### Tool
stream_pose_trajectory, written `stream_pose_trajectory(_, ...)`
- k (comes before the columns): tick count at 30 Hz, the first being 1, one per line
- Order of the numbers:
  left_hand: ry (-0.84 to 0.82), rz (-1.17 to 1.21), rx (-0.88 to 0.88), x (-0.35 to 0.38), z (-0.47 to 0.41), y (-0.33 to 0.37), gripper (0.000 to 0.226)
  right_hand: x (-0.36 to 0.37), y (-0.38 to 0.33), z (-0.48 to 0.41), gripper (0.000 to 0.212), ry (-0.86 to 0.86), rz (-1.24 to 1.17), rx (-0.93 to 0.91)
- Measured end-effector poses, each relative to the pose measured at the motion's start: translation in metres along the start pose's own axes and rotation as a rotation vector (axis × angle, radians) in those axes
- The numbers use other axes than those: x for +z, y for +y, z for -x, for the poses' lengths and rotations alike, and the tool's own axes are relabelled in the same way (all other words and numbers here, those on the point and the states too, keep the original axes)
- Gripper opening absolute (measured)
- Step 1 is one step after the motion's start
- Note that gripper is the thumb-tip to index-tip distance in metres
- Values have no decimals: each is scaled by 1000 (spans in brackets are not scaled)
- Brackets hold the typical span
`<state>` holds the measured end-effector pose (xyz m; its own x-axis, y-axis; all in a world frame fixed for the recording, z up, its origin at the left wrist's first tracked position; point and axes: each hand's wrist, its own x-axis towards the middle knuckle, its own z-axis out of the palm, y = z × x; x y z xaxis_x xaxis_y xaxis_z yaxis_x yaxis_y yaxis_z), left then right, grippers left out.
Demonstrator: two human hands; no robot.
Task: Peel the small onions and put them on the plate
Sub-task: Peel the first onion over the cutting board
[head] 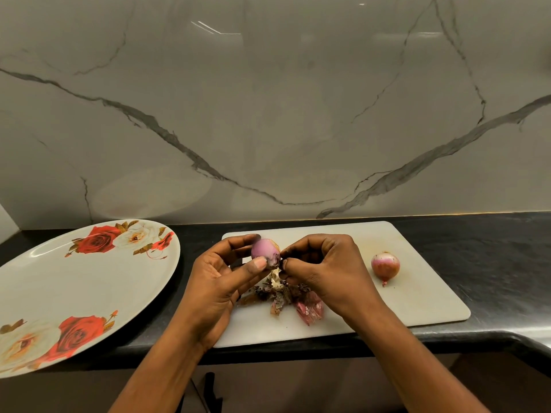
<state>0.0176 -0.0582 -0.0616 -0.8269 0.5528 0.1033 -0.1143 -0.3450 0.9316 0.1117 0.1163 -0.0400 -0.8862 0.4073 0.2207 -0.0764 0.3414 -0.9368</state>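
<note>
My left hand (220,281) grips a half-peeled onion (264,254); right hand (322,269) pinches its skin (275,274); plate (59,293) left of it holds nothing; second onion (385,265) waits.

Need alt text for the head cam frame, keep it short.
A person's left hand holds a small, mostly peeled onion over a white cutting board while the right hand pinches skin at its end. Peel scraps and a second onion lie on the board; a rose-patterned plate sits on the black counter to the left.

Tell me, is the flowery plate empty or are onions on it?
Empty where visible: the plate shows only its painted roses, nothing lying on it.
</note>
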Motion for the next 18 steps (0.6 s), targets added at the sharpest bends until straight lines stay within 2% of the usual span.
stream_pose_trajectory(3, -3, 7, -12, -1, -1, 0, 48, 0, 1, 0, 17, 2, 26, -13)
stream_pose_trajectory(9, 5, -37, -1, -2, 0, 0, 51, -2, -4, 3, 9, -45, -80, 39)
stream_pose_trajectory(18, 13, -29, 10, -1, 0, 0, 50, 4, -3, 4, 11, 21, -77, 36)
